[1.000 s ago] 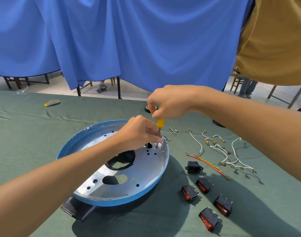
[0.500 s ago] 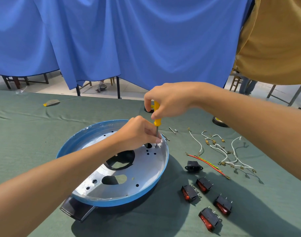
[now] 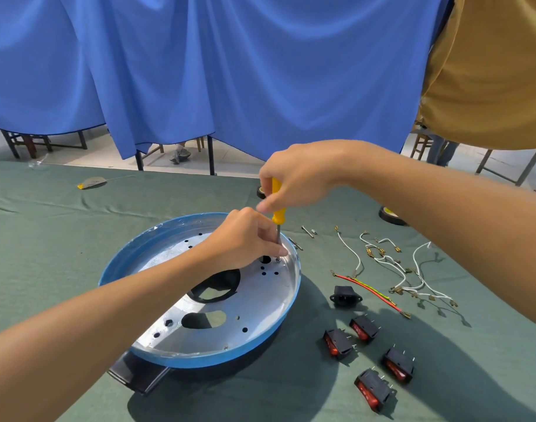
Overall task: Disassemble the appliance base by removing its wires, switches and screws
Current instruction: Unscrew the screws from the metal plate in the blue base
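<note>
The round appliance base (image 3: 254,336), blue outside and bare metal inside, lies on the green table with a black handle (image 3: 136,374) at its near edge. My right hand (image 3: 297,178) grips a yellow-handled screwdriver (image 3: 278,208) upright, its tip on a screw (image 3: 278,260) near the base's far right rim. My left hand (image 3: 245,239) pinches the screwdriver's shaft just above that screw. Several black-and-red rocker switches (image 3: 364,327) and a black socket (image 3: 344,296) lie to the right of the base.
White wires (image 3: 391,263) and a red-yellow wire (image 3: 373,292) lie spread at the right. Loose screws (image 3: 308,232) lie behind the base. Tape rolls (image 3: 390,215) sit farther back. A blue curtain hangs beyond the table, and a person in a mustard shirt (image 3: 492,71) stands at the right.
My right hand has risen with the screwdriver, so more of the yellow handle and the shaft shows. My left hand stays at the screw.
</note>
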`<state>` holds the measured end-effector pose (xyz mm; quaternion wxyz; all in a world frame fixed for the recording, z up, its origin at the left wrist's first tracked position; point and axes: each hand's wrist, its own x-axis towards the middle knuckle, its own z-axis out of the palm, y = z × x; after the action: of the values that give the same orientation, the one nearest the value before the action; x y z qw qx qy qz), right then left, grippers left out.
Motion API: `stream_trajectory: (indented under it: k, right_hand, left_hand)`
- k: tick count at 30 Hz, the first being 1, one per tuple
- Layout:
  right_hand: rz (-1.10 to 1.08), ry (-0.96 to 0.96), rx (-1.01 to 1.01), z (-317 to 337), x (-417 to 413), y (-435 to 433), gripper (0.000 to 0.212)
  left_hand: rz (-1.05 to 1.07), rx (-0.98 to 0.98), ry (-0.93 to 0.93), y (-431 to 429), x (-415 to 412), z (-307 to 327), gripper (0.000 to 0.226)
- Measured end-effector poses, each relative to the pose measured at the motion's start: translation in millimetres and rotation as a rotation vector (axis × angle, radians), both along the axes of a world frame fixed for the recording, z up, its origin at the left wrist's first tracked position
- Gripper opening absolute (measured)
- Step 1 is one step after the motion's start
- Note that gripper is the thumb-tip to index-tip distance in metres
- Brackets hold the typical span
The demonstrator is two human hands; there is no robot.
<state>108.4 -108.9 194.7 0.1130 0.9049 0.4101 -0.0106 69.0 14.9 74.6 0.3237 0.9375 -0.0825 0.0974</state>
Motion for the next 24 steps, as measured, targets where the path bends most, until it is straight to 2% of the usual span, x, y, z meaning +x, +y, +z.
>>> stream_trajectory:
  k: [1, 5, 8, 10, 14, 16, 20, 24]
  right_hand:
    - [-0.016, -0.025, 0.022, -2.9, 0.6, 0.1, 0.042]
    - [-0.008, -0.020, 0.118, -9.7, -1.0, -1.4, 0.025]
    - [-0.020, 0.059, 0.037, 1.6, -4.9, -4.5, 0.023]
    - [-0.023, 0.097, -0.004, 6.2, -3.9, -6.0, 0.021]
    - [-0.032, 0.025, 0.038, -4.8, 0.9, -6.6, 0.046]
    - [-0.013, -0.010, 0.095, -10.5, 2.4, -7.2, 0.038]
    - [0.054, 0.038, 0.093, -5.6, -0.3, -9.2, 0.006]
    - [0.090, 0.031, 0.105, -5.4, -0.5, -8.7, 0.010]
  left_hand:
    - [0.028, 0.002, -0.001, -0.8, 0.7, -0.4, 0.021]
    - [-0.001, -0.005, 0.019, -2.7, 1.8, 0.7, 0.020]
    - [-0.075, 0.000, 0.028, -0.5, -0.9, 3.4, 0.008]
    - [-0.073, -0.001, 0.028, -0.1, -1.5, 3.4, 0.007]
    - [0.022, 0.020, 0.025, -4.7, 0.0, 2.4, 0.018]
    - [0.023, 0.024, 0.034, -5.4, 1.1, 3.0, 0.018]
    - [-0.040, 0.062, 0.057, 0.0, 0.9, 2.7, 0.008]
    - [-0.110, 0.096, 0.079, 3.4, 0.3, -0.4, 0.010]
